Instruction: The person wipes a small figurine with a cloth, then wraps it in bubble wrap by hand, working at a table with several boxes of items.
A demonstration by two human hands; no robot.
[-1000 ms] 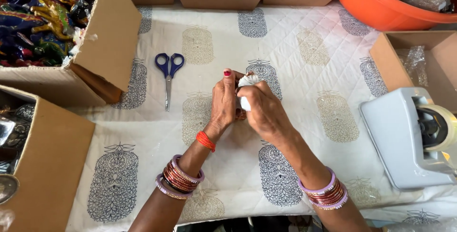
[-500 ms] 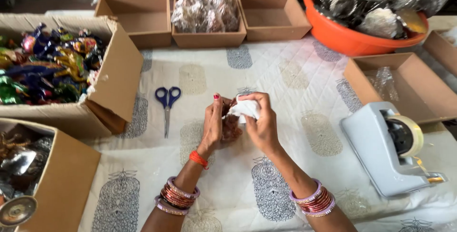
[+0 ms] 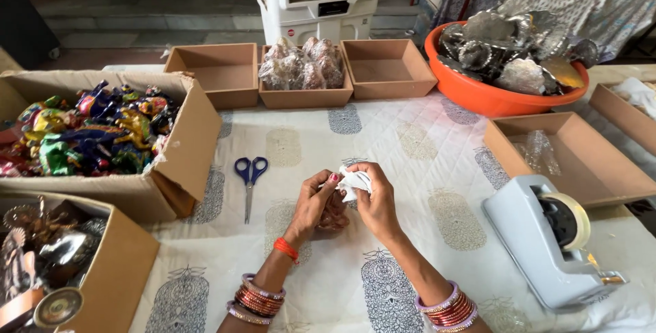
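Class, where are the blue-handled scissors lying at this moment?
In the head view, the scissors lie flat on the printed cloth, just left of the left hand and right of the open cardboard box of colourful figures.

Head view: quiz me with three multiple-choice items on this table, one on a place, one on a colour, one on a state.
1. Where do the scissors lie?
A. In the orange basin
B. On the cloth, left of the hands
C. On the tape dispenser

2. What colour are the scissors' handles?
A. Blue
B. Red
C. Yellow

3. How are the hands occupied?
A. Both lie flat and empty
B. One lifts the scissors
C. Both are closed on a small wrapped item

Answers:
1 B: the scissors rest on the patterned table cloth, beside the open box of coloured figures.
2 A: both handle loops are blue.
3 C: the left hand and right hand meet around the white wrapping, with a brownish item below it.
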